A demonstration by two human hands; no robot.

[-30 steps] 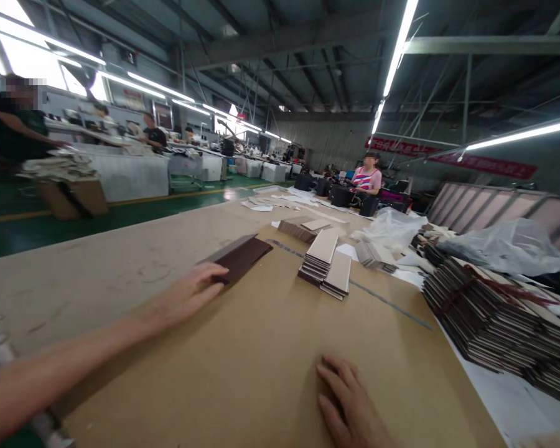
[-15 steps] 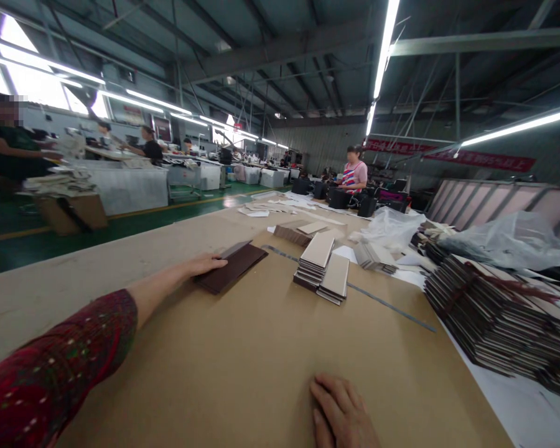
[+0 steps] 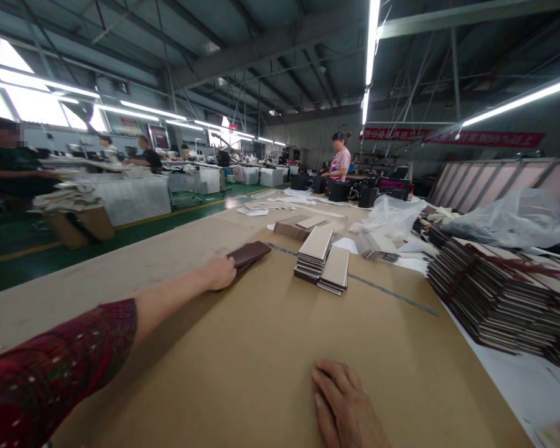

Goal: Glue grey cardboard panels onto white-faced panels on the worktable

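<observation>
Since the frame half a second earlier, the wearer's left hand (image 3: 221,272) has shifted from the side edge of a low, dark brown stack of thin, flat strips (image 3: 249,255) to cover its near end, and a greyish band along that edge no longer shows. This grip is closed on the near end, fingers curled over it (the thumb is hidden, so how deep the hold goes I cannot tell). The stack lies on a broad, tan, smooth-surfaced tabletop (image 3: 261,348), left of centre, pointing away. It is probably held by that end because it is the part nearest the wearer, and a hold there would keep the loose layers together.

The right hand (image 3: 348,401) rests palm down on the bare surface close to the wearer, fingers loosely bent and gripping nothing, perhaps as a support for the long left-arm reach.

Beyond, right of the dark stack, a tall beige-topped stack of rectangular panels (image 3: 315,246) stands against a shorter beige-topped stack (image 3: 335,267); both lie flat, presumably for tidy counting. At far right sits a large brown-and-cream pile of layered panels (image 3: 490,305).
</observation>
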